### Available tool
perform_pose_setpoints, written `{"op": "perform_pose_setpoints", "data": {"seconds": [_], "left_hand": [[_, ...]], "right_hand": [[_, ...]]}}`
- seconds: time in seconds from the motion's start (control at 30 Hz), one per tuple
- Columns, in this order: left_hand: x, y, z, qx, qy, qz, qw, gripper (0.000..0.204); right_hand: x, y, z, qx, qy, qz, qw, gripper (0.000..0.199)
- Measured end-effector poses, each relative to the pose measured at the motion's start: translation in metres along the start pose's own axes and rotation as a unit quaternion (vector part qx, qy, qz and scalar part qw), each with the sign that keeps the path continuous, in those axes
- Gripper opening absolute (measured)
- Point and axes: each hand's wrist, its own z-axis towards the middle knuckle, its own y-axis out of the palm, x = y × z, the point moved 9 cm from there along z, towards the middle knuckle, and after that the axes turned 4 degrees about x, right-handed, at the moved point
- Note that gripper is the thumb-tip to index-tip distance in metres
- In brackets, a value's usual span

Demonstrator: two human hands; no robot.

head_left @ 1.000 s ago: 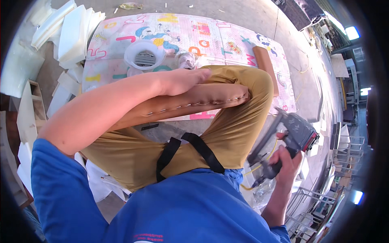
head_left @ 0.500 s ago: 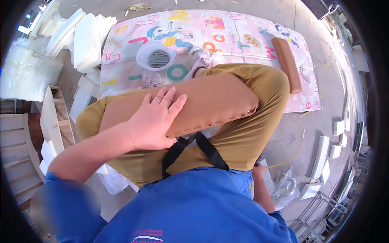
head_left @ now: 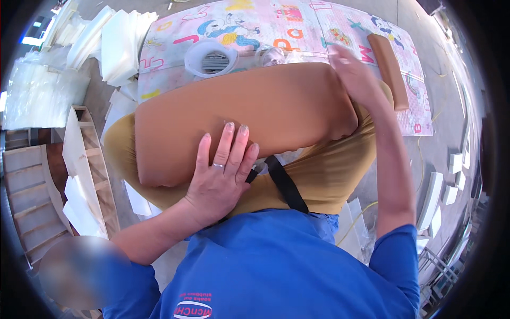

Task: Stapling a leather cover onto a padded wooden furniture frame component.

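cushion [head_left: 239, 106]: lying across knees [head_left: 119, 141] | left hand [head_left: 220, 181]: fingers lightly spread on near edge, gripping nothing | right hand [head_left: 358, 80]: by right end, blurred, grip unclear | risk: uneven push could tip cushion off

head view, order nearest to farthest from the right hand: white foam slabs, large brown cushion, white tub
1. Large brown cushion: its right end is at the right hand.
2. White tub: on the mat, left of the hand.
3. White foam slabs: farthest, upper left.
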Motion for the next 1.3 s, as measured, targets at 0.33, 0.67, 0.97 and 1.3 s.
{"op": "perform_pose_setpoints", "data": {"seconds": [0.33,0.67,0.97,1.3], "left_hand": [[-0.17,-0.091,-0.074,0.232,-0.328,-0.305,0.863,0.058],[-0.181,-0.055,-0.092,0.29,-0.391,-0.466,0.739,0.056],[-0.15,-0.075,-0.115,0.363,-0.363,-0.492,0.704,0.056],[-0.103,-0.116,-0.131,0.445,-0.298,-0.373,0.758,0.07]], "right_hand": [[-0.006,0.039,0.029,-0.064,0.068,0.131,0.987,0.055],[0.015,0.029,-0.003,-0.019,0.086,0.428,0.9,0.052],[-0.005,0.042,-0.003,-0.108,0.109,0.417,0.896,0.061],[-0.042,0.064,0.051,-0.171,0.039,0.527,0.831,0.053]]}}
